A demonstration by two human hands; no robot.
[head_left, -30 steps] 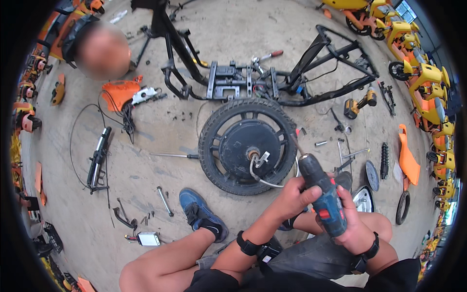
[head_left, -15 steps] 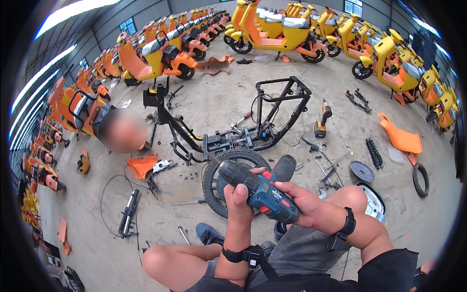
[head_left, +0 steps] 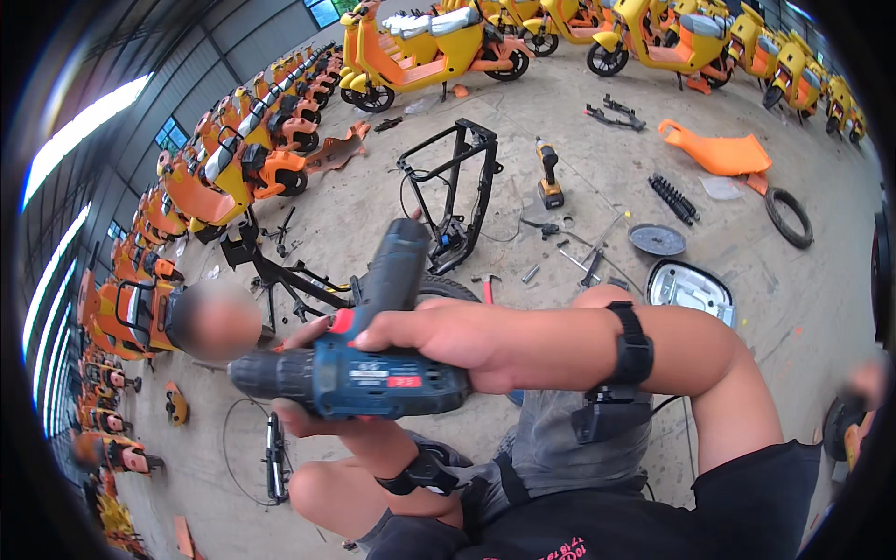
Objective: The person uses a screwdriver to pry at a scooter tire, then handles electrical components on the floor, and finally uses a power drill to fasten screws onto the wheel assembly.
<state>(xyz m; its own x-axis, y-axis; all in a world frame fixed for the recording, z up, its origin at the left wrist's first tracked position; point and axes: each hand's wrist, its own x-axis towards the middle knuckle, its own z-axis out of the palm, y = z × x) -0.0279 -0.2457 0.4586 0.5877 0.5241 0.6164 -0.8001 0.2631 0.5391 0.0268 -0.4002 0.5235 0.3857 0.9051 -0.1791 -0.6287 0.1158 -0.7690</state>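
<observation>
A blue and black cordless drill (head_left: 383, 378) lies sideways close in front of me, its chuck pointing left and its black handle pointing away. My right hand (head_left: 443, 338) is closed around the drill body near the top of the handle. From below, my left hand (head_left: 322, 422) grips the drill just behind the chuck, its fingertips showing on the far side. I make out no bit in the chuck. Beyond the drill stands a bare black scooter frame (head_left: 476, 177), its lower middle covered by the drill. Part of a wheel (head_left: 453, 287) shows behind my right hand.
A second drill (head_left: 549, 177), yellow and black, stands on the floor beyond the frame. To the right lie shock absorbers (head_left: 674, 200), an orange panel (head_left: 719, 154), a tyre (head_left: 789, 218) and a white-lined shell (head_left: 691, 291). Rows of scooters (head_left: 439, 56) fill the background.
The drill has come nearer and turned, so its chuck now points left and its handle away. My right forearm has swung across it. The whole view has shifted toward the right.
</observation>
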